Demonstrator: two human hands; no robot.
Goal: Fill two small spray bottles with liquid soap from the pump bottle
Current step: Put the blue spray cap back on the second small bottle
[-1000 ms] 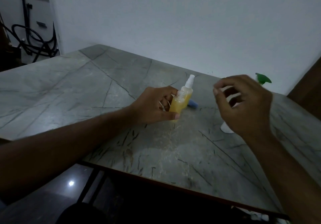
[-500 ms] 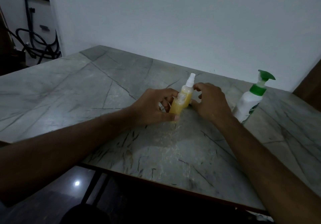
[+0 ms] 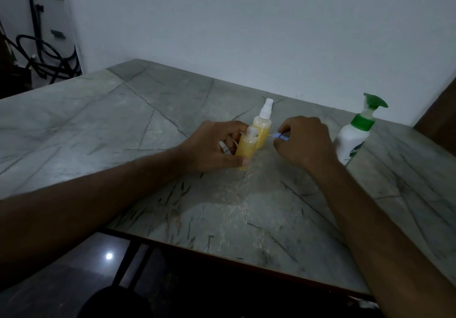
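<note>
Left hand [image 3: 217, 147] curls around the open-necked small clear bottle of yellow soap [image 3: 246, 148], steadying it upright on the grey marble table [image 3: 123, 120]. Capped twin spray bottle [image 3: 262, 125] stands touching behind it. Right hand [image 3: 304, 141], knuckles up, pinches the blue spray cap [image 3: 281, 137], likely for refitting. White pump bottle with green head [image 3: 355, 132] stands at far right.

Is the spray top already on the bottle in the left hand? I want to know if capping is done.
No, the bottle in the left hand shows a bare open neck.

Open bottle [image 3: 246, 147] gripped by left hand [image 3: 212, 147], blue cap [image 3: 282, 137] pinched by right hand [image 3: 306, 142], capped bottle [image 3: 262, 125] between the hands, pump bottle [image 3: 354, 135] beside right hand
</note>
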